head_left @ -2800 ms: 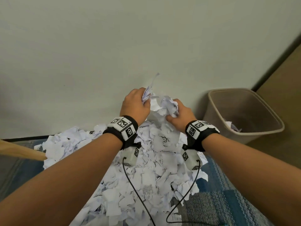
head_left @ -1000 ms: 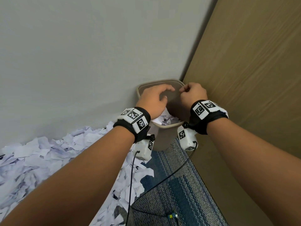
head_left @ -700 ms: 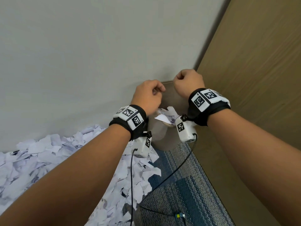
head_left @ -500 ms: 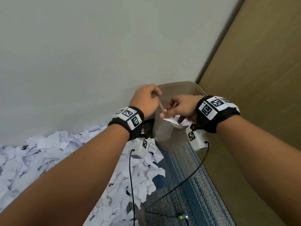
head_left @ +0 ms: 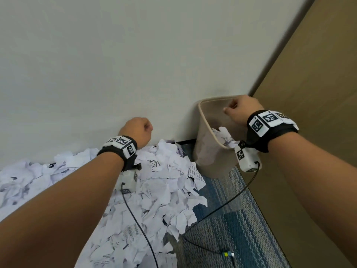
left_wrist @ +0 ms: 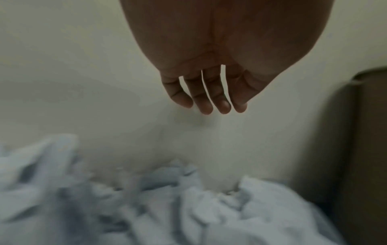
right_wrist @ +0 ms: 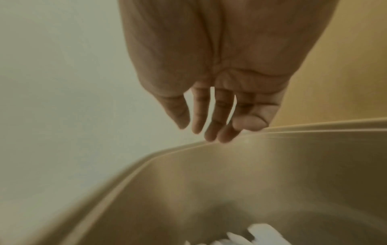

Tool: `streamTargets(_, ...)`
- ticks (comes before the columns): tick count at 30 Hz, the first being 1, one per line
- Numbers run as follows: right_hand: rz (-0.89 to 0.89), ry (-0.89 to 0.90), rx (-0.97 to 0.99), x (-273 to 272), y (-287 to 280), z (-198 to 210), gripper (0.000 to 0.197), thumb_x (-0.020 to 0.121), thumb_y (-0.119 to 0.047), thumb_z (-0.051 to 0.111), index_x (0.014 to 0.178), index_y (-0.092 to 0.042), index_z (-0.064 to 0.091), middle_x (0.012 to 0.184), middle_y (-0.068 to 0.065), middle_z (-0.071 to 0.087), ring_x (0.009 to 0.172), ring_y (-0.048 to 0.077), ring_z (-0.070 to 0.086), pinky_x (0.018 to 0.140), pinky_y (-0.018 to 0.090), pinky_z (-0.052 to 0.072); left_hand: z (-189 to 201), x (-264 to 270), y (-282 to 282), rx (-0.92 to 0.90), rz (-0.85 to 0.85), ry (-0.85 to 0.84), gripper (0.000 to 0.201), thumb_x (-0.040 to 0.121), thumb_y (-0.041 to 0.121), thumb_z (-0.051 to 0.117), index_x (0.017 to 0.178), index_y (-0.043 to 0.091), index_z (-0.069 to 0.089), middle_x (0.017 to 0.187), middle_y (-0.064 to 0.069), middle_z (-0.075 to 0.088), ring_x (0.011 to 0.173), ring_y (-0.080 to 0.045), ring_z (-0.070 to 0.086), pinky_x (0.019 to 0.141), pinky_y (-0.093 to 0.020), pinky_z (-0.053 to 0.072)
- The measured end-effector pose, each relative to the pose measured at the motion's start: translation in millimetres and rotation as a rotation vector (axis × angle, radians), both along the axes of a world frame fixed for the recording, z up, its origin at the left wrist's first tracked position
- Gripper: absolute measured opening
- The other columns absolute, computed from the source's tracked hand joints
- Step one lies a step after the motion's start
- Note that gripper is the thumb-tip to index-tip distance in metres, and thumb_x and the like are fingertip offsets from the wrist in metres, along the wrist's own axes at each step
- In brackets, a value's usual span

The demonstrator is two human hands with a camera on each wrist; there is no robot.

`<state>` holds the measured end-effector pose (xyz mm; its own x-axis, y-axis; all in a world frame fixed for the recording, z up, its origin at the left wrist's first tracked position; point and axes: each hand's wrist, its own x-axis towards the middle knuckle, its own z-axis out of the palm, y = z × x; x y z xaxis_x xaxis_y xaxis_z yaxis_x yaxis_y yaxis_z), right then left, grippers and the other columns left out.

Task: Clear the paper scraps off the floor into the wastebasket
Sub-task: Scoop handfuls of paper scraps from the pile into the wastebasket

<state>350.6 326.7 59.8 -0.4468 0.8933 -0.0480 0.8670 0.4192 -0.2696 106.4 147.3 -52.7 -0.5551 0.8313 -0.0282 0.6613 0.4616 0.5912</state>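
A big heap of white paper scraps (head_left: 154, 190) lies on the floor against the wall. The beige wastebasket (head_left: 204, 120) stands in the corner to its right, with some scraps (head_left: 224, 136) inside. My left hand (head_left: 138, 130) hovers above the far end of the heap, left of the basket. In the left wrist view that left hand (left_wrist: 209, 106) hangs with loose fingers and holds nothing, above the blurred scraps (left_wrist: 146, 207). My right hand (head_left: 239, 111) is over the basket's mouth. The right wrist view shows the right hand (right_wrist: 209, 129) empty, fingers relaxed near the basket's far wall (right_wrist: 272, 165).
A pale wall runs behind the heap and a wooden panel (head_left: 318, 93) closes the right side. Blue patterned carpet (head_left: 231, 219) shows in front of the basket. Two black wrist cables (head_left: 218, 209) trail over the paper and the carpet.
Both hands carried a handful of scraps from the heap to the basket and dropped it in. Since then the left hand has swung back left over the heap; the right stays over the basket.
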Motion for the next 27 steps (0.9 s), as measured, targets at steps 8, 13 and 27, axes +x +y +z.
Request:
streamTargets(8, 0.205, 0.224, 0.056, -83.5, -54.5, 18.6, 0.016, 0.086, -0.026, 0.058, 0.093, -0.017, 0.069, 0.089, 0.002, 0.066, 0.086, 0.021, 0.057, 0.073, 0.024, 0.041, -34.0, -74.8, -100.1, -0.524, 0.091, 0.259, 0.029, 0.085, 0.026, 0.057, 0.113, 0.029, 0.059, 0.124, -0.004, 0.050, 0.116, -0.028, 0.049, 0.094, -0.041, 0.043)
streamTargets(13, 0.352, 0.083, -0.053, -126.2, -91.8, -23.5, 0.013, 0.085, -0.030, 0.059, 0.091, -0.021, 0.067, 0.091, 0.000, 0.067, 0.086, 0.021, 0.058, 0.070, 0.026, 0.041, -42.5, -91.3, -143.3, -0.599, 0.128, 0.258, 0.039, 0.085, 0.035, 0.059, 0.122, 0.030, 0.051, 0.131, -0.005, 0.045, 0.119, -0.028, 0.046, 0.096, -0.043, 0.040)
streamTargets(27, 0.895, -0.558, -0.400, -146.2, -217.2, -178.6, 0.125, 0.058, -0.069, 0.078, 0.149, -0.047, -0.003, 0.160, 0.005, -0.003, 0.139, 0.047, 0.026, 0.106, 0.062, 0.033, -85.8, -85.3, -213.6, -0.809, -0.069, -0.157, 0.110, 0.067, 0.076, 0.063, 0.152, 0.030, 0.010, 0.155, -0.010, 0.025, 0.137, -0.032, 0.034, 0.110, -0.047, 0.034)
